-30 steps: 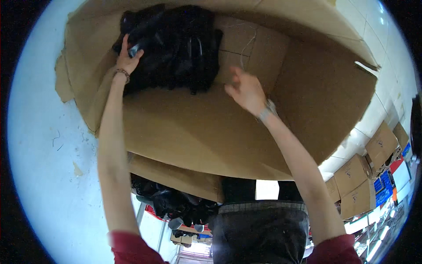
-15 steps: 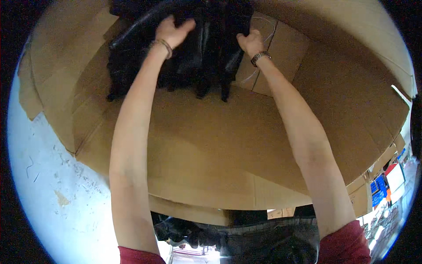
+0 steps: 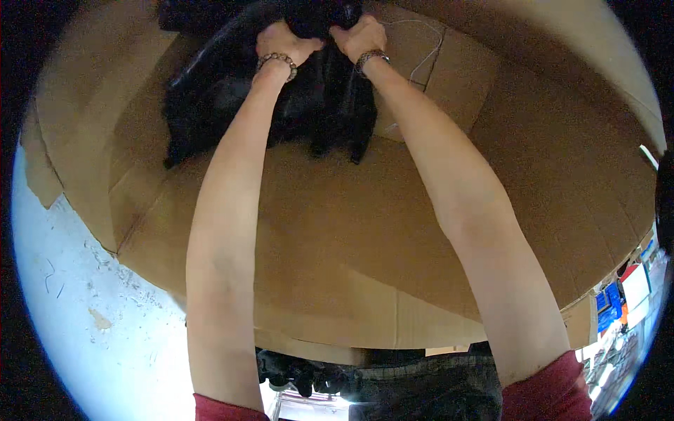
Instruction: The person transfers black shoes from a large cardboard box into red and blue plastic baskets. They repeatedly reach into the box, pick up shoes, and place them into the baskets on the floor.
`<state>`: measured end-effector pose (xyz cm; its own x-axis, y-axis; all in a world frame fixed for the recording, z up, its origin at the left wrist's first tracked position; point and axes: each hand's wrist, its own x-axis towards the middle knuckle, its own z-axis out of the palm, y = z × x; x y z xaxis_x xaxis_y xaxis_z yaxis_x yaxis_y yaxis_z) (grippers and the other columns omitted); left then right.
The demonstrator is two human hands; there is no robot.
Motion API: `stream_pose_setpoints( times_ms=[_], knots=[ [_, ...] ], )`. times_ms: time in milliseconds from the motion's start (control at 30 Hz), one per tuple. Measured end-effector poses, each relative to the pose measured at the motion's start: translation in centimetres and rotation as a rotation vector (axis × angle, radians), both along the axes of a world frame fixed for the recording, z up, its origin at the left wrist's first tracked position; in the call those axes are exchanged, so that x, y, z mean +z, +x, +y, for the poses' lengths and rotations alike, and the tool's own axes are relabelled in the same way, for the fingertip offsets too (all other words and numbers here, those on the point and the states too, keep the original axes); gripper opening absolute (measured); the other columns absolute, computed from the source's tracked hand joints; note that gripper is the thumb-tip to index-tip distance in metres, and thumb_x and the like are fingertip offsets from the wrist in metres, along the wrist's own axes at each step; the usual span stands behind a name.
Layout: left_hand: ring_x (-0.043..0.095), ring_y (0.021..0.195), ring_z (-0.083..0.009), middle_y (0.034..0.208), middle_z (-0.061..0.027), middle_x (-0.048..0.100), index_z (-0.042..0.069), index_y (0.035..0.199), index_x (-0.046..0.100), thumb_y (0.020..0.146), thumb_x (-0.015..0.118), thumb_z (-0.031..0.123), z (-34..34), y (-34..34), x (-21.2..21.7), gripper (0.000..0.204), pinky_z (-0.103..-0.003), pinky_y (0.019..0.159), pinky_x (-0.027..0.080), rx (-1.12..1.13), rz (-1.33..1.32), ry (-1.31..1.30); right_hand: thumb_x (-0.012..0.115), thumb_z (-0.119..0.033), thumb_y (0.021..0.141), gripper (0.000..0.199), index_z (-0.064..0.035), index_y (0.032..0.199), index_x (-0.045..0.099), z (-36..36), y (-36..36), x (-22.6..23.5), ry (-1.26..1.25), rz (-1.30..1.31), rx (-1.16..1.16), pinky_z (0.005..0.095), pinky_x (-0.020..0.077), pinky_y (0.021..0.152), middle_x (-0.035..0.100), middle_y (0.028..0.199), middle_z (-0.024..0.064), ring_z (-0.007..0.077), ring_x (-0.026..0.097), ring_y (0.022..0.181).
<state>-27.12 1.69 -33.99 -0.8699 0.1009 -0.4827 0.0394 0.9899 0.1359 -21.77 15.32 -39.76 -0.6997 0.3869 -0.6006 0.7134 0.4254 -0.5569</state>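
Deep inside a large cardboard box (image 3: 323,231), a pile of shiny black pieces (image 3: 225,105) lies against the far side, their narrow ends hanging toward me. My left hand (image 3: 286,45), with a beaded bracelet at the wrist, closes on a black piece (image 3: 309,21) at the top of the pile. Close to its right, my right hand (image 3: 359,36) grips the same dark part, thumb turned inward. A patterned band circles that wrist. The piece is too dark to tell its exact kind, and my fingertips are hidden behind it.
A flat cardboard panel (image 3: 456,84) with a loose white strap (image 3: 423,67) lies to the right of the pile. The near box wall (image 3: 337,337) stands between me and the inside. Blue bins (image 3: 609,305) stand outside at right; pale scuffed floor (image 3: 98,295) shows at left.
Both hands have come closer together. The right has moved left and up, off the pile's right edge, and the left slightly right; both now close on the black piece.
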Motion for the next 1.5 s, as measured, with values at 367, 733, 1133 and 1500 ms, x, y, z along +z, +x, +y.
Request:
stream_pose_setpoints(
  times_ms=[367,733,1133,1500],
  knots=[
    [0.062,0.082,-0.0095,0.094,-0.0024,0.072,0.007,0.113,0.072,0.077,0.076,0.010,-0.9,3.1,8.1,0.036,-0.025,0.076,0.050,0.405,-0.176,0.755,0.077,-0.038,0.066,0.052,0.0046,0.095,0.070,3.0,3.2,7.1,-0.132,0.019,-0.133,0.0410,0.0546,0.088,0.068,0.108,0.0272,0.0379,0.066,0.102],
    [0.058,0.087,-0.0115,0.099,-0.0018,0.063,0.000,0.102,0.067,0.079,0.079,0.012,9.2,14.2,38.7,0.028,-0.024,0.083,0.045,0.582,-0.227,1.016,0.071,-0.013,0.071,0.023,0.0046,0.084,0.068,10.3,16.6,37.9,-0.434,0.336,-0.553,0.0346,0.0534,0.068,0.071,0.075,0.0168,0.0198,0.068,0.068],
    [0.055,0.100,-0.0174,0.105,-0.0062,0.061,0.001,0.115,0.059,0.083,0.074,0.011,30.4,39.4,42.4,0.037,-0.032,0.089,0.045,0.349,-1.151,1.249,0.069,0.001,0.073,0.040,0.0036,0.112,0.063,28.7,46.5,55.0,0.456,0.008,-0.654,0.0333,0.0533,0.083,0.072,0.103,0.0112,0.0162,0.068,0.091],
    [0.058,0.123,-0.0226,0.138,-0.0111,0.058,0.009,0.142,0.049,0.091,0.065,0.010,26.2,39.3,36.1,0.053,-0.038,0.105,0.046,0.035,-1.494,0.898,0.084,-0.034,0.062,0.140,0.0282,0.135,-0.018,34.2,71.7,3.7,0.645,-0.722,-0.664,0.0410,0.0247,0.119,0.013,0.148,0.0415,0.0488,0.026,0.141]
  ],
)
